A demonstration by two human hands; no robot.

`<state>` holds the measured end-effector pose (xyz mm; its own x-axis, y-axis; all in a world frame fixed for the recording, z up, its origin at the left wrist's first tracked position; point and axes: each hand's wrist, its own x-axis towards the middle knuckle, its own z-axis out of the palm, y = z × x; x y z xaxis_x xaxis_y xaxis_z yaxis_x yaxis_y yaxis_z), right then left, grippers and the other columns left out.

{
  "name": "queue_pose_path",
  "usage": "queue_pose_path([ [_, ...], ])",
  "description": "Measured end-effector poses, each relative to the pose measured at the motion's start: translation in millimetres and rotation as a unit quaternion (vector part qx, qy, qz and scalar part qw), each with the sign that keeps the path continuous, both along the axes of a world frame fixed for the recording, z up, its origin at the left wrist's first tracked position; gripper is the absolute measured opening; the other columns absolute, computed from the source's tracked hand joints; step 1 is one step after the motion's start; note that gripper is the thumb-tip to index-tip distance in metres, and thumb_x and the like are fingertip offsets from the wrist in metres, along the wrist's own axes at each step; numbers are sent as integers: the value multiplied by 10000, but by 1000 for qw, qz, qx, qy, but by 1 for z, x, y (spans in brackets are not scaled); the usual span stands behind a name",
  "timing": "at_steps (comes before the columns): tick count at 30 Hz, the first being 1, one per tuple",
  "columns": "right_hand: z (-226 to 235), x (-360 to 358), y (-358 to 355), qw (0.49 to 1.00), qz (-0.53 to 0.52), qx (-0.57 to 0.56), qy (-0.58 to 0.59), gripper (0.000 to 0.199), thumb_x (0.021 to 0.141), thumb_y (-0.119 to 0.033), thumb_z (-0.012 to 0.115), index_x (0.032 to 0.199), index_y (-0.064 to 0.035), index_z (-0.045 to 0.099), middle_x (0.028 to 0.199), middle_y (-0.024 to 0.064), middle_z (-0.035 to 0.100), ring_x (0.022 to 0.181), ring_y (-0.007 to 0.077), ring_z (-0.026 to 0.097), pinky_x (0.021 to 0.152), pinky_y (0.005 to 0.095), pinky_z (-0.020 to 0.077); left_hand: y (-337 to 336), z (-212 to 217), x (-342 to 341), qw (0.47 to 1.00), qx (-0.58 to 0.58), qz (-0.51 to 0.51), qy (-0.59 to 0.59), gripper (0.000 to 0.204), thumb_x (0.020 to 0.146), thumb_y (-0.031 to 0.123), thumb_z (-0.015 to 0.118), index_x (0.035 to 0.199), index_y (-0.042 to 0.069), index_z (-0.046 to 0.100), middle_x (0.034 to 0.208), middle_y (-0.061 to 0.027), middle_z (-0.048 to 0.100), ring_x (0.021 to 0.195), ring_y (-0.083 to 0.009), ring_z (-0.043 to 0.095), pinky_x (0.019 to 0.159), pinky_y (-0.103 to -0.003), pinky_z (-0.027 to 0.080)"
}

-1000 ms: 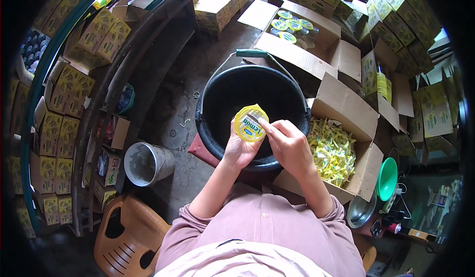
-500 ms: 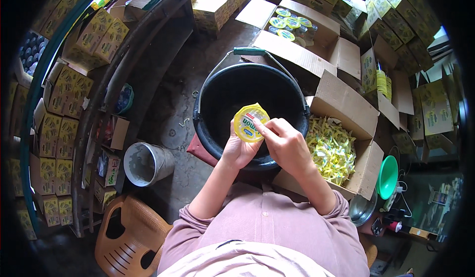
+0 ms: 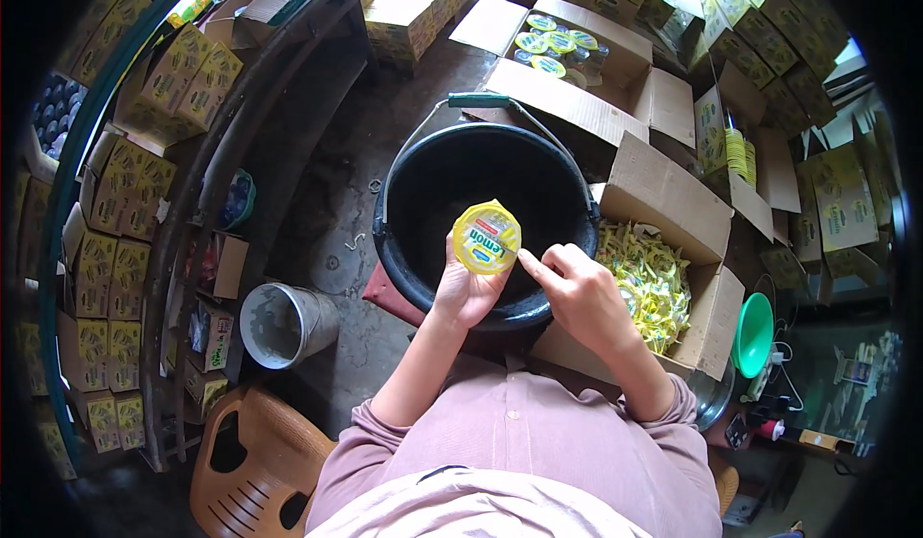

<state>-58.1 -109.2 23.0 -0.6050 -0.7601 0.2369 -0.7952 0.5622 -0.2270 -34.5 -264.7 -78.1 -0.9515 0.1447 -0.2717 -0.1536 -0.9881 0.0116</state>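
Note:
My left hand (image 3: 465,297) is closed around a plastic cup with a round yellow-rimmed printed lid (image 3: 486,238), its lid facing up at me. Only the lid shows well; the cup's body is mostly hidden below it. At the lid's right edge is my right hand (image 3: 583,296), index finger stretched out and its tip at the rim, the other fingers bent and holding nothing. Both hands are above a large black bucket (image 3: 388,182) with a green-gripped wire handle (image 3: 479,100). The bucket's dark inside shows no clear contents.
Right of the bucket, an open carton (image 3: 665,192) holds crumpled yellow strips (image 3: 644,288). Beyond it, another carton (image 3: 553,94) contains several lidded cups (image 3: 558,42). A white pail (image 3: 288,325) and brown chair (image 3: 258,461) stand left. A green bowl (image 3: 753,334) lies right.
My right hand has drawn back to the right, its index finger moving from over the lid to the rim. The lidded cup has turned slightly in my left hand.

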Motion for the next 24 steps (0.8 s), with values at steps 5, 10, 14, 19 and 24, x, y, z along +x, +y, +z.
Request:
queue_pose_path([
  [5, 9, -7, 6, 999, -3, -49, -16, 405, 645, 20, 541, 1045, -30, 584, 747, 72, 482, 687, 198, 510, 612, 302, 467, -2, -1, 0, 1000, 13, 3, 6, 488, 844, 480, 453, 1158, 106, 458, 1102, -72, 536, 992, -196, 549, 839, -347, 489],
  [10, 13, -17, 0, 993, -18, -116, -19, 400, 665, 54, 535, 1052, -37, 577, 753, 91, 500, 705, 227, 526, 628, 324, 466, -3, -2, -2, 1000, 10, 26, 11, 486, 829, 466, 495, 1150, 103, 472, 1104, -84, 540, 998, -204, 548, 834, -350, 493],
  [14, 12, -17, -5, 955, -111, -222, -164, 337, 713, 51, 542, 1032, -47, 593, 755, 116, 529, 647, 257, 548, 596, 336, 457, -7, 8, -4, 999, 14, 35, 2, 396, 784, 337, 587, 1086, 87, 532, 1071, -105, 560, 1000, -250, 541, 886, -391, 448],
  [19, 6, -14, -14, 957, -81, -232, -153, 334, 712, 46, 551, 1030, -49, 594, 750, 132, 529, 640, 279, 547, 596, 346, 457, -10, 17, -2, 998, 43, 24, -37, 439, 698, 289, 613, 1073, 71, 553, 1040, -124, 570, 1049, -283, 490, 981, -423, 330],
  [24, 3, -11, -23, 965, -80, -206, -138, 365, 704, 36, 557, 1060, -46, 573, 760, 130, 515, 688, 283, 546, 632, 362, 460, -13, 8, -5, 996, 45, 30, -69, 399, 693, 235, 571, 1048, 53, 556, 1052, -123, 567, 1042, -280, 497, 967, -417, 341],
])
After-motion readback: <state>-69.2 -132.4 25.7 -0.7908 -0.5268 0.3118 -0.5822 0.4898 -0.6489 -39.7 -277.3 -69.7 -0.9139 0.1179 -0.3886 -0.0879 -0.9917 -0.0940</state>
